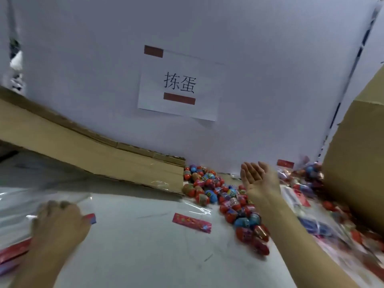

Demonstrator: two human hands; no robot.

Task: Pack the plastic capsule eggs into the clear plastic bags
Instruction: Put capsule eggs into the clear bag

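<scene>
Right hand (259,177) raised palm-up above the tabletop (145,246), fingers straight, nothing in it. Left hand (60,221) lower left, fingers curled, pinching the edge of a clear plastic bag (41,196) with a red header strip; bag lies flat on the tabletop. Pile of capsule eggs (220,196), mostly red and blue, sits loose on the tabletop between the cardboard flap (93,154) and the right forearm, running from the back wall toward the camera. Another clear bag with red header (192,223) lies flat just left of the pile. Filled bags (311,175), blurred, heaped far right beside a cardboard box (357,154). Paper sign (180,86) taped on the white wall.
</scene>
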